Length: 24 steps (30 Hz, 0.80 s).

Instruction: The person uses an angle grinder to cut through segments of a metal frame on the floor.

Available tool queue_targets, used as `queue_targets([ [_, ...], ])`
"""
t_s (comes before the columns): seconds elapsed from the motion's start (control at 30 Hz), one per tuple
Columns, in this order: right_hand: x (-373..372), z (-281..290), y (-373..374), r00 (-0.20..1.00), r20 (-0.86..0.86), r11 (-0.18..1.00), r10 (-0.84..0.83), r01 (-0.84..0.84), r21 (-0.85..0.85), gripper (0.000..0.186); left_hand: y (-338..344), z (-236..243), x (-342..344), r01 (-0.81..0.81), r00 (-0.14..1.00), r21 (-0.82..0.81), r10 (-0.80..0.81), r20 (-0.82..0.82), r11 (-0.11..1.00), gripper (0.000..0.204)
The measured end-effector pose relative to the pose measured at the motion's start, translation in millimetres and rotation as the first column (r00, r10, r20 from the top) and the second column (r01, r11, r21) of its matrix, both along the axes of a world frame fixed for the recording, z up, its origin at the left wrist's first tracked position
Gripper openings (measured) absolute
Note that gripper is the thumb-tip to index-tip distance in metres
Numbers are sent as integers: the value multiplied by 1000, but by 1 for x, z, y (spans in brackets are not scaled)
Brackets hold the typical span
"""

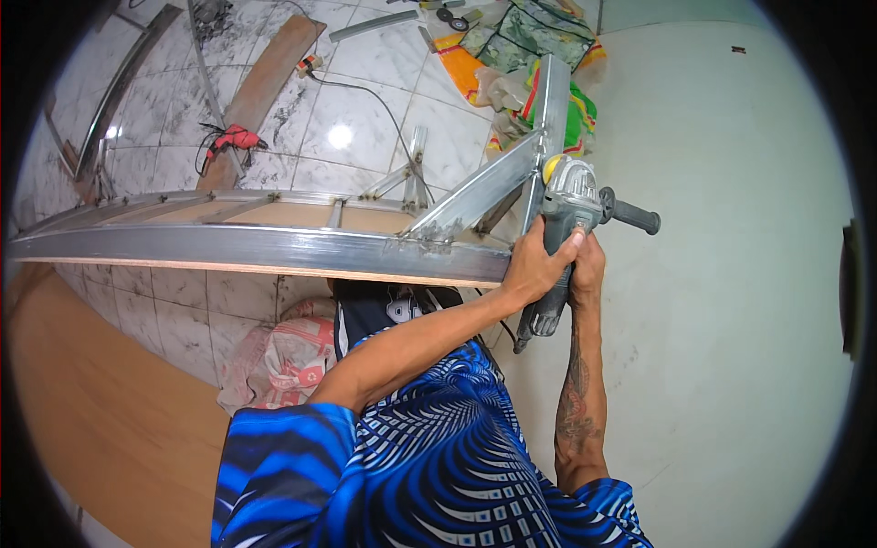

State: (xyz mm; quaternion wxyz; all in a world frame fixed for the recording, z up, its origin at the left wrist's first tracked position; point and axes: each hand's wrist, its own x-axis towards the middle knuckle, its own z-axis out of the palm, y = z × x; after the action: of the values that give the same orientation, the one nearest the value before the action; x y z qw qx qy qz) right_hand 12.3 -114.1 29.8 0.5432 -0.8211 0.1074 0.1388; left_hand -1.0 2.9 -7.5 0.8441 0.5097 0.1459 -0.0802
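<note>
Both of my hands are wrapped round the body of a grey angle grinder (575,187). My left hand (537,267) grips it from the left, and my right hand (587,267) closes on it from the right. The grinder's yellow disc (551,168) is at the joint where a slanted metal brace (480,190) meets an upright metal bar (551,96); whether it touches I cannot tell. A black side handle (635,215) sticks out to the right, with no hand on it. Below the brace runs a long metal frame (274,248) with a wooden panel inside.
A pale wall (722,274) rises close on the right. On the tiled floor lie a red drill (236,139), a wooden plank (279,68), a power cord (388,105) and colourful sacks (525,46). A brown board (119,393) and a crumpled sack (292,356) are at the lower left.
</note>
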Motion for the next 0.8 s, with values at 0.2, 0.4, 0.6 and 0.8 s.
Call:
queue_targets([
  [0.2,5,5,3,998,-8,997,65,-65,-33,40,-4,1,-2,-67,998,-34,68,16,997,65],
  [0.4,7,15,6,995,-25,992,98,-100,-81,41,-4,5,-3,-63,998,-24,63,5,998,61],
  [0.6,5,11,7,998,-9,995,68,-69,-71,43,-3,6,-2,-74,997,-5,74,8,997,60],
  [0.8,9,12,5,995,-35,992,95,-98,-83,43,-2,5,-2,-69,998,0,69,2,998,60],
])
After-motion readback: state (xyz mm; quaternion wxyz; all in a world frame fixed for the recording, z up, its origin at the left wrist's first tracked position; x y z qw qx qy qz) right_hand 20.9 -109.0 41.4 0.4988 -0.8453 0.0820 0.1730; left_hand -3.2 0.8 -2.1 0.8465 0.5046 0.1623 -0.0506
